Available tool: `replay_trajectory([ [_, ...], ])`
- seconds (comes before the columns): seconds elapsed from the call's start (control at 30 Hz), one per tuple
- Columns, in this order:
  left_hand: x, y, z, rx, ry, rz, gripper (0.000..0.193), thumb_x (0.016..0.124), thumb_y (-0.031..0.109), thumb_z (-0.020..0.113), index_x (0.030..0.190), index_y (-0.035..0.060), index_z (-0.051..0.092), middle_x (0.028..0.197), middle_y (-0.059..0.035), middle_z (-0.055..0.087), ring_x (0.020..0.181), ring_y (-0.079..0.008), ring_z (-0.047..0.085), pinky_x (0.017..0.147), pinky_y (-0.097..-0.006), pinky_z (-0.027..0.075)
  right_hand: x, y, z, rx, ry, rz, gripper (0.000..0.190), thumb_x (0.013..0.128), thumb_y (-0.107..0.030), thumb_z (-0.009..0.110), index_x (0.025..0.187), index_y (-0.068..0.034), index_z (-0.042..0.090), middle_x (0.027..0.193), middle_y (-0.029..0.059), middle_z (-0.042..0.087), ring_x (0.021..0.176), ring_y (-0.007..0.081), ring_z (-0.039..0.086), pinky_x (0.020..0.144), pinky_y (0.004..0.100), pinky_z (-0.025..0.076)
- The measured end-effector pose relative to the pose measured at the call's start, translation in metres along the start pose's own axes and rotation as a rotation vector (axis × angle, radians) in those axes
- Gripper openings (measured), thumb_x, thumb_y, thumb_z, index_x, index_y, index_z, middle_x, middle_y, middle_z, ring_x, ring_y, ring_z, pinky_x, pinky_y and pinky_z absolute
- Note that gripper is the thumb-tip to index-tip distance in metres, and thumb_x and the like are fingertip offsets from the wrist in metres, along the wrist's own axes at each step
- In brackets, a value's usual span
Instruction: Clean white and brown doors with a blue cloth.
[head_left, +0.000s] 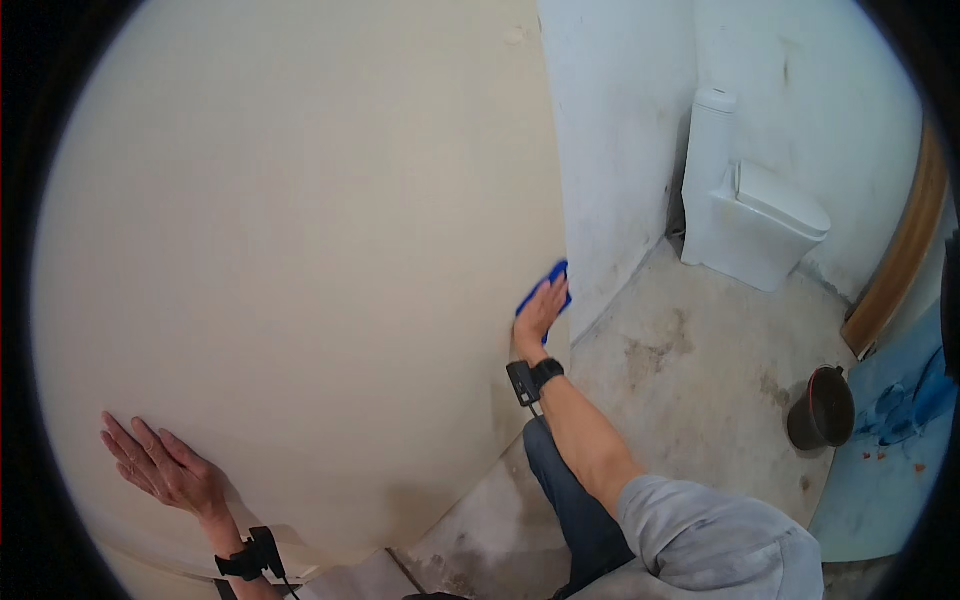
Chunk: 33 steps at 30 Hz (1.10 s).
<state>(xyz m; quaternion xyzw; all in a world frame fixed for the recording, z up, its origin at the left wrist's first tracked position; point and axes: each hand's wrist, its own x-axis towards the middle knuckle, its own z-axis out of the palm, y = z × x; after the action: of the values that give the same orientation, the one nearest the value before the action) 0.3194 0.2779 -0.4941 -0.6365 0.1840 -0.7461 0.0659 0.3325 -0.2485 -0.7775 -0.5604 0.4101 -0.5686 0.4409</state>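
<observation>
A large beige wall panel (322, 247) fills the left and middle of the view. Near its right edge, my right hand (541, 307) presses a blue cloth (562, 268) flat against the surface, fingers reaching up across it. Parts of the cloth show around the palm and fingertips; the rest is hidden under the hand. Lower left, my left hand (169, 469) is spread on the panel and holds nothing. A black strap with a small device sits on each wrist.
A white wall (615, 150) meets the panel's right edge. Beyond stands a white toilet (757, 217) on the stained concrete floor (675, 360). A dark bucket (802, 416) stands at right beside a light-blue surface (862, 510). A curved brown wooden piece (900, 247) rises behind.
</observation>
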Motion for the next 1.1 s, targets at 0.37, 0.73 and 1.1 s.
replay_trajectory([
  [0.37,0.003,0.001,-0.007,0.021,-0.002,0.029,0.044,0.107,0.024,0.042,0.151,0.0231,0.047,0.160,-0.0029,0.039,0.151,-0.0271,0.031,0.121,-0.0481,0.023,-0.085,-0.106,-0.004,0.072,-0.019,-0.239,0.059,0.105,-0.027,0.043,0.160,-0.011,0.025,0.167,0.0167,0.018,0.153,0.0418,0.014,0.120,0.0577,0.012],
  [0.73,-0.005,0.032,-0.009,-0.065,-0.096,0.045,0.052,0.100,0.013,0.048,0.152,0.0198,0.045,0.161,-0.0110,0.036,0.151,-0.0335,0.029,0.124,-0.0495,0.013,-0.067,-0.216,-0.020,0.220,-0.332,-1.586,0.056,0.093,-0.040,0.058,0.148,-0.032,0.049,0.163,0.0085,0.031,0.152,0.0396,0.019,0.120,0.0624,0.006],
  [1.1,0.012,0.167,-0.009,-0.245,-0.308,0.031,0.022,0.091,0.028,0.059,0.108,0.0206,0.071,0.156,-0.0139,0.044,0.150,-0.0391,0.027,0.123,-0.0558,-0.001,-0.002,-0.151,-0.020,0.121,-0.107,-0.657,0.059,0.105,-0.032,0.039,0.157,-0.006,0.031,0.165,0.0181,0.022,0.152,0.0451,0.015,0.120,0.0586,0.010],
])
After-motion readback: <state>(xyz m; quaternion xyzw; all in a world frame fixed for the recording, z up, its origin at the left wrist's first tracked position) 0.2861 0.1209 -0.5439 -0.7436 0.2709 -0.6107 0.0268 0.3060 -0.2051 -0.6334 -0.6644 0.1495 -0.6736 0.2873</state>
